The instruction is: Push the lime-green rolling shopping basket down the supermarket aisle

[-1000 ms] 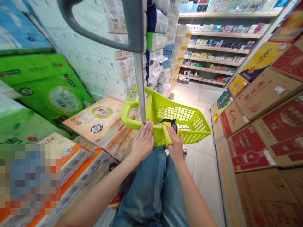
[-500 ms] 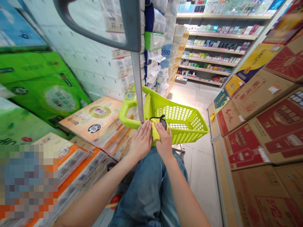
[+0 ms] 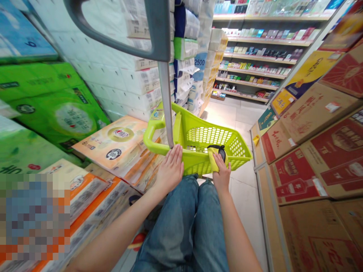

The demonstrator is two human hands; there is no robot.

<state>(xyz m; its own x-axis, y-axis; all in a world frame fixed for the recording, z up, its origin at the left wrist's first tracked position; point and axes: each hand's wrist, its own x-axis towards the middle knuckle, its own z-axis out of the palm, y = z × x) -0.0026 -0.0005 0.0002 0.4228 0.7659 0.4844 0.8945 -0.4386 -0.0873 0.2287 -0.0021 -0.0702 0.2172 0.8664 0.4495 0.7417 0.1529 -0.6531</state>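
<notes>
A lime-green plastic shopping basket (image 3: 211, 135) sits on a cart in front of me, with a grey metal pole (image 3: 166, 105) and grey handle (image 3: 157, 26) rising at its near left. My left hand (image 3: 171, 169) lies flat on the basket's near rim, beside the pole, fingers extended. My right hand (image 3: 221, 170) is at the rim further right. It pinches a folded yellow cloth pouch (image 3: 213, 160) with a black strap (image 3: 217, 147). The pouch hangs over the rim, its lower part reaching the basket's outer wall.
Wrapped tissue packs (image 3: 121, 145) are stacked high along the left, and red-printed cardboard cartons (image 3: 300, 170) along the right. Goods shelves (image 3: 255, 62) stand ahead beyond a tiled aisle floor (image 3: 244, 204). My denim-clad legs (image 3: 181, 226) show below the basket. A pixelated patch covers the lower left.
My right hand has moved right along the basket rim, taking the yellow pouch away from my left hand. My left hand stays near the pole.
</notes>
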